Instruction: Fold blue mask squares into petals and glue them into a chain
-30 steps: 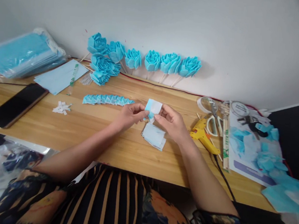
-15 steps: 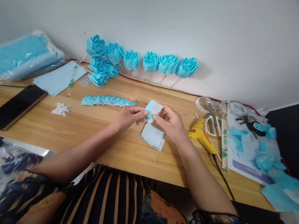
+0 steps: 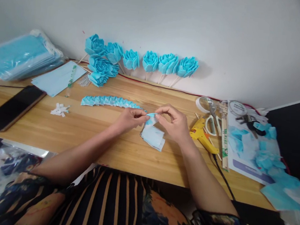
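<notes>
Between my two hands is a small blue-and-white fabric piece [image 3: 152,117], its blue top edge folded over. My left hand [image 3: 131,120] pinches its left end between thumb and fingers. My right hand [image 3: 172,124] is closed on the right end, thumb in front. Just below, a small stack of pale cut fabric pieces [image 3: 153,138] lies on the wooden table [image 3: 104,136]. Behind my left hand runs a row of overlapping folded blue petals [image 3: 103,101]; its right end is partly hidden by my fingers.
Several blue fabric roses [image 3: 150,61] on sticks lean against the wall. To the right lie a yellow glue gun [image 3: 203,138], scissors [image 3: 211,124], a tape roll [image 3: 203,104] and blue scraps [image 3: 271,157]. Left are a phone [image 3: 13,108], white strips [image 3: 60,109] and bagged masks [image 3: 24,56].
The fabric piece stood up as a flat square before; now its top is folded over and it looks shorter. My right fingers have shifted slightly to the left along its top edge.
</notes>
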Tool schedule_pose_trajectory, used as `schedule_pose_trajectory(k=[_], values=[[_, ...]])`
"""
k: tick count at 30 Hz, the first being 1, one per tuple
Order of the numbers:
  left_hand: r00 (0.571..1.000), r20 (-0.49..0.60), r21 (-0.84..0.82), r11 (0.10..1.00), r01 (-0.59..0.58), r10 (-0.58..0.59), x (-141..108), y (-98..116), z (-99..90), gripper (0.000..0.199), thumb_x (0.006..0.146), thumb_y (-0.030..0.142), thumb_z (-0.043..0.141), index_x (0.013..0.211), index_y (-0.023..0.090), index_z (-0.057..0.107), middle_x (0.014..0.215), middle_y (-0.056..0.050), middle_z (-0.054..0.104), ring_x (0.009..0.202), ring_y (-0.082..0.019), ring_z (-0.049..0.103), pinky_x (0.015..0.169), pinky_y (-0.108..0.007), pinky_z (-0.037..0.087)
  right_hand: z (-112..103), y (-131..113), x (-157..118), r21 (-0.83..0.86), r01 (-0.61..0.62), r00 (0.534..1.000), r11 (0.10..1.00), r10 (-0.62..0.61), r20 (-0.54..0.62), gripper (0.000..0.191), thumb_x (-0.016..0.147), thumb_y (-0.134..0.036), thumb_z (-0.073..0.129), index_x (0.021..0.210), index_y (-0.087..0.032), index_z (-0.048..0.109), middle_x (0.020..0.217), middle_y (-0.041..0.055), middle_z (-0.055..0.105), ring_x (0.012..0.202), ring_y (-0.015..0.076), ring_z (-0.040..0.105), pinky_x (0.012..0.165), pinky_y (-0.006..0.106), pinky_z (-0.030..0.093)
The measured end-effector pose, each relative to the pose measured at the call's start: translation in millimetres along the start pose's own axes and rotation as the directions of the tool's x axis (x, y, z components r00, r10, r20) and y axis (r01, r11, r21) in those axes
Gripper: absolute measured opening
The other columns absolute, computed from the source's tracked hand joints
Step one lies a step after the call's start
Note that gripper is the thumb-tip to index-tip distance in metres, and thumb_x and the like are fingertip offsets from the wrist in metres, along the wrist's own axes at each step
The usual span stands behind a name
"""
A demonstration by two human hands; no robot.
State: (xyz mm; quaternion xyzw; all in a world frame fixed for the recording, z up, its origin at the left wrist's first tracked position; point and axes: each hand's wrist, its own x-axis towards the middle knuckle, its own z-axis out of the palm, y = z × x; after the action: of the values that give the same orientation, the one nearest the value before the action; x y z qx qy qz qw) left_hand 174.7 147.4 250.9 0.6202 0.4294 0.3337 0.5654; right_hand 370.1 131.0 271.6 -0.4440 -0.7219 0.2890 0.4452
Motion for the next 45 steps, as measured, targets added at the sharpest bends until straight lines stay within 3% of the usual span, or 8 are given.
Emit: schedule_pose_trajectory(k=[5, 15, 23, 29, 32, 35, 40, 45], values=[[0.998, 0.029, -0.126, 0.990, 0.058, -0.055, 2.5, -2.8, -3.0, 0.031, 0.077, 0.043, 0.067, 0.068, 0.015, 0.062, 0.054, 0.002, 0.056, 0.045, -0.006, 0.045, 0.044, -0.020, 0.034, -4.2, -2.3, 3.0, -0.147, 0.198, 0.980, 0.969, -0.194, 0.041, 0.011, 0.084, -0.014, 0.063, 0.085, -0.024, 0.068, 0.099, 0.0033, 0.071, 0.096, 0.0199, 0.065, 0.090, 0.039, 0.050], [0.999, 0.033, -0.207, 0.978, 0.028, -0.021, 3.5, -3.6, -4.1, 0.035, 0.074, 0.048, 0.073, 0.072, 0.013, 0.067, 0.055, 0.002, 0.058, 0.047, -0.006, 0.047, 0.044, -0.019, 0.037, -5.2, 1.4, 2.7, -0.221, 0.269, 0.963, 0.938, -0.253, 0.097, 0.014, 0.086, -0.012, 0.060, 0.087, -0.024, 0.067, 0.108, 0.0053, 0.071, 0.103, 0.0213, 0.064, 0.093, 0.042, 0.049], [0.998, 0.020, -0.213, 0.975, 0.057, -0.054, 3.6, -2.2, -5.1, 0.037, 0.072, 0.050, 0.074, 0.067, 0.014, 0.065, 0.055, 0.001, 0.059, 0.047, -0.007, 0.047, 0.045, -0.019, 0.036, -6.7, 1.0, 2.4, -0.181, 0.201, 0.975, 0.963, -0.178, 0.132, 0.016, 0.084, -0.011, 0.057, 0.087, -0.024, 0.066, 0.114, 0.0055, 0.070, 0.109, 0.0228, 0.064, 0.098, 0.044, 0.047], [0.997, 0.043, -0.172, 0.982, 0.077, -0.071, 4.1, -3.6, -5.7, 0.037, 0.072, 0.049, 0.073, 0.066, 0.014, 0.063, 0.053, 0.002, 0.057, 0.045, -0.006, 0.045, 0.044, -0.019, 0.034, -11.3, 0.1, 0.4, 0.064, -0.024, 0.987, 0.998, 0.014, 0.160, 0.045, 0.089, -0.026, 0.060, 0.134, -0.027, 0.052, 0.133, 0.0072, 0.063, 0.122, 0.0220, 0.059, 0.105, 0.042, 0.045], [0.995, 0.076, -0.151, 0.986, 0.076, -0.066, 3.0, -2.9, -4.8, 0.036, 0.073, 0.049, 0.072, 0.067, 0.014, 0.064, 0.053, 0.002, 0.057, 0.046, -0.007, 0.046, 0.045, -0.019, 0.035, -8.5, 4.0, 0.0, 0.096, -0.097, 0.979, 0.991, 0.077, 0.188, 0.058, 0.086, -0.031, 0.065, 0.141, -0.027, 0.047, 0.127, 0.0064, 0.066, 0.116, 0.0215, 0.062, 0.102, 0.040, 0.047], [0.996, 0.082, -0.074, 0.996, 0.049, -0.043, 1.8, -2.6, -2.7, 0.036, 0.073, 0.049, 0.072, 0.067, 0.015, 0.065, 0.053, 0.002, 0.056, 0.047, -0.006, 0.044, 0.044, -0.019, 0.033, -3.2, 6.3, 0.6, 0.081, -0.189, 0.970, 0.979, 0.173, 0.173, 0.047, 0.084, -0.035, 0.065, 0.129, -0.022, 0.059, 0.104, 0.0041, 0.071, 0.094, 0.0188, 0.067, 0.086, 0.034, 0.052], [0.996, 0.092, -0.009, 1.000, 0.001, 0.000, 1.2, -1.7, 0.1, 0.036, 0.075, 0.050, 0.068, 0.066, 0.015, 0.066, 0.054, 0.002, 0.055, 0.049, -0.007, 0.043, 0.045, -0.019, 0.032, 1.8, 3.1, 1.7, 0.045, -0.253, 0.955, 0.966, 0.242, 0.169, 0.018, 0.082, -0.035, 0.066, 0.084, -0.018, 0.069, 0.078, 0.0009, 0.070, 0.069, 0.0138, 0.062, 0.064, 0.026, 0.046], [0.996, 0.081, -0.014, 0.999, 0.033, -0.032, 0.1, 2.0, -0.5, 0.039, 0.075, 0.052, 0.069, 0.066, 0.015, 0.066, 0.053, 0.002, 0.053, 0.048, -0.007, 0.043, 0.045, -0.019, 0.031, 4.0, 0.6, 1.0, -0.005, -0.184, 0.978, 0.983, 0.183, 0.101, 0.011, 0.082, -0.030, 0.067, 0.082, -0.019, 0.068, 0.078, 0.0007, 0.071, 0.069, 0.0141, 0.062, 0.064, 0.026, 0.045]])
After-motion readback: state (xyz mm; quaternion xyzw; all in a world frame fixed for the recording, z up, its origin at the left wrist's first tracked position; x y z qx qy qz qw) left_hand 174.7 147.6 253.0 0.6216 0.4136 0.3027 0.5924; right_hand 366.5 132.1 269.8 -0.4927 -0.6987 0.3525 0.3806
